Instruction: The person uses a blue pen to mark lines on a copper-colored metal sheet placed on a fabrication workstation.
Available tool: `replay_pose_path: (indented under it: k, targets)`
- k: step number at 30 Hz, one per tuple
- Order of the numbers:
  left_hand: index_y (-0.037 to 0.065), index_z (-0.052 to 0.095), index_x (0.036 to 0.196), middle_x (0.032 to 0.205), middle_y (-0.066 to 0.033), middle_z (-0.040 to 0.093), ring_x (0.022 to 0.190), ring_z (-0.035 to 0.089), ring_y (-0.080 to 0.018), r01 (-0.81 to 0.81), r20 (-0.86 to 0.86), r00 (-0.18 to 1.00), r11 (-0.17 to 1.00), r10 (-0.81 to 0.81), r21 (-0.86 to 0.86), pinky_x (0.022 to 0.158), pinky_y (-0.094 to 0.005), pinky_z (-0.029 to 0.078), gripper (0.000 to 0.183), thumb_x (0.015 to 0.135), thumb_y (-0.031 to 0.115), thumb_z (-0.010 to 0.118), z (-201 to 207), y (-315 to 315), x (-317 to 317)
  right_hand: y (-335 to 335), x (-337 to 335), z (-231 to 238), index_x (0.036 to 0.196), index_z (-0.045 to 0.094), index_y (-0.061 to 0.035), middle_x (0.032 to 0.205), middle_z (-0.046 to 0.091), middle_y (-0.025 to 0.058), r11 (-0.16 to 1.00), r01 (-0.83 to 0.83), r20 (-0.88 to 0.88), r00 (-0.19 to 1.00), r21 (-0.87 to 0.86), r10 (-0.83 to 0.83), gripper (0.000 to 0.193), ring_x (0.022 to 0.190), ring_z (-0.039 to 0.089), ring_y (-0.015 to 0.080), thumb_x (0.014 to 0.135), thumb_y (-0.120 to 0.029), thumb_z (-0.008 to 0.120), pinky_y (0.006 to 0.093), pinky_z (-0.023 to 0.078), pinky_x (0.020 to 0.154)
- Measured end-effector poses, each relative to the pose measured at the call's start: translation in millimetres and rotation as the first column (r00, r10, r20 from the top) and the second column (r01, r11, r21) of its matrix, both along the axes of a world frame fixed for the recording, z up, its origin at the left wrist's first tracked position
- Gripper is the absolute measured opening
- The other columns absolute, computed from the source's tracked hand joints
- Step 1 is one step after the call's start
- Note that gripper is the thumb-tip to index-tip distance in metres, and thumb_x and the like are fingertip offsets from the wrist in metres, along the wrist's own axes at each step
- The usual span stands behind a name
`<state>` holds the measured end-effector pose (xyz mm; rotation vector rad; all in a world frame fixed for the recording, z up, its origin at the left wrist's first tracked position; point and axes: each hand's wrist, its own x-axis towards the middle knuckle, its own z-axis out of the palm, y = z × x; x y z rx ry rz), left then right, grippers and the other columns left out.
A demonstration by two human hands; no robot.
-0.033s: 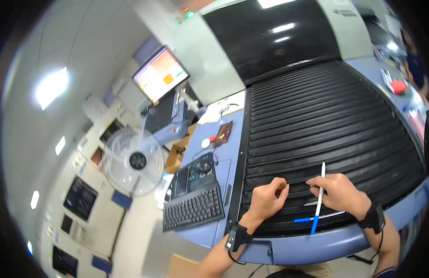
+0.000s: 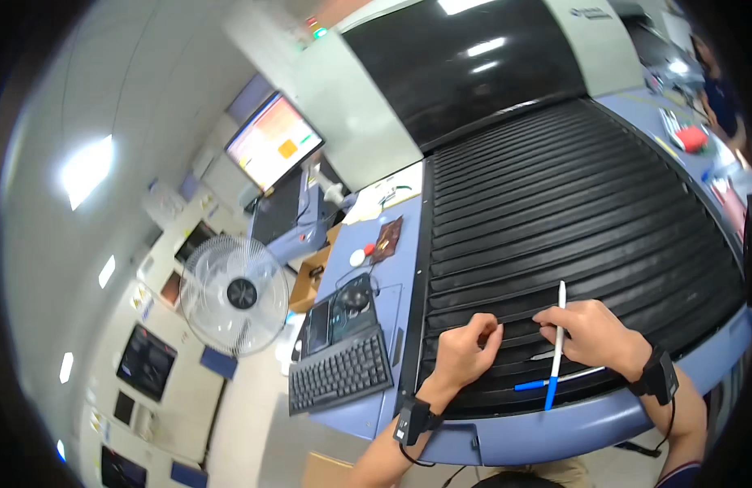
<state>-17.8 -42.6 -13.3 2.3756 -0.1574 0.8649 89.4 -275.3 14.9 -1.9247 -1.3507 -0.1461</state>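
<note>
My right hand (image 2: pixel 591 332) is closed, thumb and forefinger near each other, with a slim white pen (image 2: pixel 558 346) with a blue end held across its fingers. The pen's blue end points toward the front edge of the black ribbed bed (image 2: pixel 547 220). Beneath it, a second white pen (image 2: pixel 534 385) with a blue end lies crosswise on the bed. A thin pale pointed thing (image 2: pixel 541 356) shows beside my right fingers; its kind is unclear. To the left, my left hand (image 2: pixel 465 351) is curled with thumb and forefinger together. Whatever it may hold is hidden.
A blue-grey ledge (image 2: pixel 555 431) borders the bed. On the left stand a keyboard (image 2: pixel 341 370), a mouse (image 2: pixel 356 299), a brown packet (image 2: pixel 386 239), a monitor (image 2: pixel 274 142) and a fan (image 2: pixel 236 294). A red object (image 2: pixel 691 138) lies at right, near another person (image 2: pixel 721 102).
The whole view has shifted slightly. Both hands keep nearly the same pose over the bed, and the pen is still in my right hand.
</note>
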Motion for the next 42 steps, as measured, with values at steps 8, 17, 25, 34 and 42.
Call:
replay_pose_path:
  k: [8, 17, 25, 34, 42]
  targets:
    - [-0.002, 0.062, 0.093, 0.074, -0.0101, 0.073, 0.069, 0.074, -0.0149, -0.140, 0.014, 0.990, 0.988, 0.141, -0.072, 0.063, -0.0264, 0.057, 0.012, 0.092, 0.002, 0.073, 5, 17, 10, -25, 20, -1, 0.107, 0.068, -0.0036, 0.075, 0.070, 0.0168, 0.995, 0.095, 0.017, 0.995, 0.031, -0.095, 0.019, 0.072, 0.071, 0.0368, 0.091, -0.014, 0.071, 0.0459, 0.057, 0.067]
    - [0.000, 0.062, 0.100, 0.077, -0.0114, 0.072, 0.070, 0.074, -0.0180, -0.256, -0.021, 0.967, 0.960, 0.256, -0.115, 0.061, -0.0285, 0.055, 0.014, 0.093, 0.005, 0.072, 17, 25, 5, -15, 29, -4, 0.109, 0.068, -0.0027, 0.079, 0.072, 0.0177, 0.993, 0.113, 0.002, 0.994, 0.032, -0.113, 0.021, 0.077, 0.073, 0.0369, 0.091, -0.012, 0.071, 0.0458, 0.057, 0.069]
    - [-0.004, 0.046, 0.143, 0.137, -0.0311, 0.059, 0.128, 0.059, -0.0439, -0.375, -0.210, 0.895, 0.919, 0.393, 0.120, 0.107, -0.0480, 0.047, 0.058, 0.100, 0.030, 0.065, 9, 37, 9, -15, 46, -17, 0.109, 0.068, -0.0007, 0.087, 0.075, 0.0187, 0.979, 0.156, -0.083, 0.986, 0.129, -0.146, 0.021, 0.082, 0.074, 0.0380, 0.093, -0.013, 0.071, 0.0444, 0.059, 0.076]
    - [-0.003, 0.056, 0.139, 0.126, -0.0241, 0.068, 0.116, 0.064, -0.0437, -0.394, -0.389, 0.811, 0.899, 0.437, 0.189, 0.100, -0.0485, 0.049, 0.057, 0.098, 0.034, 0.066, 11, 34, 14, -18, 64, -16, 0.119, 0.067, 0.0014, 0.092, 0.073, 0.0226, 0.964, 0.240, -0.195, 0.957, 0.118, -0.214, 0.032, 0.083, 0.073, 0.0388, 0.094, -0.018, 0.070, 0.0436, 0.058, 0.078]
    - [-0.003, 0.047, 0.143, 0.140, -0.0167, 0.056, 0.124, 0.060, -0.0247, 0.124, 0.336, 0.907, 0.602, 0.254, -0.789, 0.106, -0.0377, 0.048, 0.045, 0.102, 0.013, 0.061, 29, 42, -4, -15, 62, -34, 0.103, 0.062, -0.0050, 0.089, 0.070, 0.0163, 0.932, 0.327, 0.134, 0.928, 0.153, -0.348, 0.024, 0.088, 0.068, 0.0378, 0.096, -0.027, 0.069, 0.0470, 0.054, 0.078]
